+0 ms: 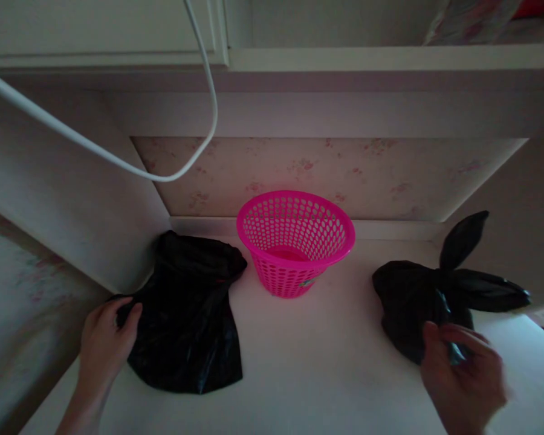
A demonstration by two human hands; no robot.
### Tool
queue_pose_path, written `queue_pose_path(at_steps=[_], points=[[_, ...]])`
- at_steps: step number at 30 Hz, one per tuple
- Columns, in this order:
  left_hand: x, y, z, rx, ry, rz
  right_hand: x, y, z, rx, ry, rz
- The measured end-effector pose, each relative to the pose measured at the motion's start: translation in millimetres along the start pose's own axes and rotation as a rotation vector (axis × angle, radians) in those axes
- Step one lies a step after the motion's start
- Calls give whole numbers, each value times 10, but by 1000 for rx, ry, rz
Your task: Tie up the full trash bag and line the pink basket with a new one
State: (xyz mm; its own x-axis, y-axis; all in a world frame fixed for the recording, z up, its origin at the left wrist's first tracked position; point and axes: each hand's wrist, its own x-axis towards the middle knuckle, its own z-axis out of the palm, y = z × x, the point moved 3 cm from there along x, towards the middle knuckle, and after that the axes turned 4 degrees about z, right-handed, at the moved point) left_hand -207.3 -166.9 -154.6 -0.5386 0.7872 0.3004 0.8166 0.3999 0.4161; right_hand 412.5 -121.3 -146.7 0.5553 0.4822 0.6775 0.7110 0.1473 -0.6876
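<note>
Left hand [104, 338], grip pinching the near-left edge of a flat black bag [190, 320] on the tabletop [308, 368]. Centre, farther back: empty pink basket [294, 241]. Right hand [462, 374], grip closed on a knotted black bag [417, 302] at right.

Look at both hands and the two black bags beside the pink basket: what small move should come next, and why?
Probably lift the flat black bag with the left hand, which grips its edge. The pink basket stands bare, unlined, and the right hand only rests on the knotted bag.
</note>
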Motion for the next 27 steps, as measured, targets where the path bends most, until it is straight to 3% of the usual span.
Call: queue_pose_path(at_steps=[2, 3, 6, 8, 10, 13, 16, 18, 20, 22, 24, 27], points=[[123, -137, 43, 81, -3, 22, -334, -191, 244, 174, -284, 98], [168, -188, 79, 94, -26, 18, -521, -306, 393, 227, -487, 144], [209, -229, 229, 86, -245, -19, -1101, -684, 800, 390, -1028, 241], [147, -172, 306, 101, -398, -48, -1433, -891, 1021, 444, -1261, 314], [36, -82, 320, 106, -437, -62, -1675, -1051, 1209, 460, -1409, 372], [-178, 21, 286, -98, -428, -103, -1842, -1242, 1406, 512, -1496, 363], [-362, -3, 237, -383, -410, -218, -1900, -1365, 1458, 585, -1628, 330], [-432, -66, 193, -463, -331, -291, -1952, -1401, 1425, 631, -1817, 354], [-483, -105, 162, -495, -279, -321, -1952, -1407, 1395, 665, -1845, 371], [-550, -68, 151, -453, -269, -258, -1874, -1396, 1406, 600, -1657, 303], [-677, 65, 163, -314, -257, -97, -1769, -1400, 1436, 431, -1444, 144], [-1024, 388, 285, -76, -225, 169, -1703, -1482, 1506, 222, -1370, -200]])
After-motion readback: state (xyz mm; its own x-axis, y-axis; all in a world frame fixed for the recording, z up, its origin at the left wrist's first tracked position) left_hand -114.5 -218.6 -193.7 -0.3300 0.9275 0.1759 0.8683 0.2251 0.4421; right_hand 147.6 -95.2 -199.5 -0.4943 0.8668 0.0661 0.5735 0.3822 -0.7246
